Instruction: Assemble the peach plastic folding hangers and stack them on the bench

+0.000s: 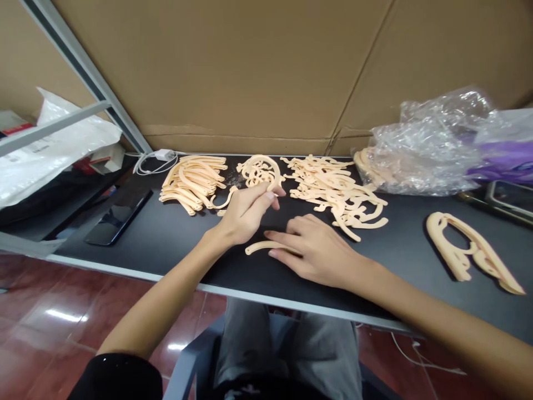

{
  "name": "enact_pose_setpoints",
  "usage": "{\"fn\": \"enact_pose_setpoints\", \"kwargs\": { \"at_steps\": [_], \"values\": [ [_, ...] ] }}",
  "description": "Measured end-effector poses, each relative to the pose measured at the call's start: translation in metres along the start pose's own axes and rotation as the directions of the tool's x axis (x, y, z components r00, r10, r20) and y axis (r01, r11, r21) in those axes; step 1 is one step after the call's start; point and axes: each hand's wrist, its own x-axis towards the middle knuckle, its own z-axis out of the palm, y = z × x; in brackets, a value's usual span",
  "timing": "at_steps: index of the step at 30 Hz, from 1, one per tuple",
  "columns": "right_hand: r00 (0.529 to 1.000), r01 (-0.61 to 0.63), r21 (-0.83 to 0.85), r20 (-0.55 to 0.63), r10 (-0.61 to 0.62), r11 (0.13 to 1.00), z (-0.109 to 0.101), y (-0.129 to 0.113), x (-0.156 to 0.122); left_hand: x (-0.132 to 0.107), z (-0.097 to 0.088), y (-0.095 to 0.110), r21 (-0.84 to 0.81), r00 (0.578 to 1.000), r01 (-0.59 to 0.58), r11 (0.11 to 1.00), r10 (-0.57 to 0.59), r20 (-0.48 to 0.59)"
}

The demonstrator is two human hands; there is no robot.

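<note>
My left hand (250,208) is closed on a cream plastic hook (270,161), whose curved part rises above the fingers. Lower and to the right, my right hand (314,244) has its thumb and fingers around a slim curved plastic arm (260,245); one end with a small hole sticks out leftward, and the other is hidden under the hand. Behind the left hand lies a small pile of little cream pieces (254,171). A stack of curved arms (194,180) sits to the left, and a tangled heap of hooked pieces (333,183) to the right.
A folded cream hanger (452,222) lies on the black table (400,250) at right. Clear plastic bags (433,144) stand behind it. On the left are a phone (119,216), a white charger with cable (164,155) and a metal frame post (91,72). Cardboard (250,72) walls the back.
</note>
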Motion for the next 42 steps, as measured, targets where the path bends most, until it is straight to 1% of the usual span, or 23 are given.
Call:
{"fn": "enact_pose_setpoints", "kwargs": {
  "at_steps": [2,4,7,11,13,15,17,19,20,22,25,28,32,34,38,42],
  "values": [
    [0.997,-0.035,0.012,0.068,0.035,0.999,0.001,-0.007,0.005,0.000,0.002,-0.001,-0.108,0.995,0.059,0.992,-0.049,0.092],
    [0.993,-0.065,0.027,0.100,0.062,0.998,0.000,-0.011,0.007,0.000,0.004,-0.001,-0.189,0.987,0.109,0.976,-0.085,0.134],
    [0.987,-0.096,0.032,0.135,0.091,0.995,-0.007,-0.008,0.004,0.001,0.007,-0.001,-0.265,0.988,0.130,0.955,-0.101,0.119],
    [0.972,-0.157,0.000,0.177,0.155,0.988,-0.022,0.004,-0.004,0.003,0.009,-0.001,-0.325,0.990,0.127,0.937,-0.101,0.097],
    [0.966,-0.185,-0.018,0.182,0.185,0.983,-0.027,0.008,-0.006,0.004,0.011,0.000,-0.311,0.991,0.122,0.942,-0.099,0.087],
    [0.965,-0.189,-0.032,0.177,0.192,0.981,-0.028,0.008,-0.005,0.004,0.013,0.000,-0.288,0.995,0.096,0.953,-0.088,0.040],
    [0.972,-0.171,-0.052,0.157,0.177,0.984,-0.025,0.006,-0.004,0.004,0.016,0.001,-0.267,0.995,0.080,0.960,-0.092,-0.033],
    [0.978,-0.144,-0.064,0.144,0.152,0.987,-0.020,0.003,-0.001,0.003,0.020,0.001,-0.257,0.987,0.090,0.962,-0.121,-0.105],
    [0.979,-0.133,-0.067,0.144,0.141,0.989,-0.018,0.002,0.000,0.002,0.022,0.001,-0.253,0.981,0.102,0.962,-0.139,-0.133],
    [0.980,-0.117,-0.066,0.155,0.127,0.991,-0.015,0.001,0.001,0.001,0.026,0.000,-0.229,0.975,0.121,0.966,-0.158,-0.155],
    [0.977,-0.131,-0.063,0.161,0.139,0.989,-0.016,0.005,0.001,-0.001,0.028,-0.003,-0.141,0.981,0.126,0.982,-0.144,-0.127],
    [0.969,-0.204,0.006,0.145,0.201,0.979,-0.021,0.013,-0.001,-0.001,0.027,-0.007,-0.063,0.989,0.115,0.991,-0.120,-0.088],
    [0.941,-0.335,0.180,0.112,0.319,0.925,-0.029,0.021,-0.001,-0.001,0.022,-0.009,-0.087,0.995,0.094,0.992,-0.097,-0.035],
    [0.927,-0.374,0.226,0.112,0.357,0.900,-0.033,0.023,0.000,-0.001,0.020,-0.008,-0.112,0.995,0.094,0.989,-0.096,-0.019],
    [0.915,-0.404,0.265,0.134,0.382,0.875,-0.038,0.026,0.002,-0.002,0.019,-0.008,-0.087,0.997,0.080,0.993,-0.079,0.017],
    [0.927,-0.374,0.338,0.164,0.337,0.864,-0.040,0.029,0.001,-0.003,0.015,-0.009,0.073,0.994,0.006,0.997,-0.013,0.106]
  ]
}}
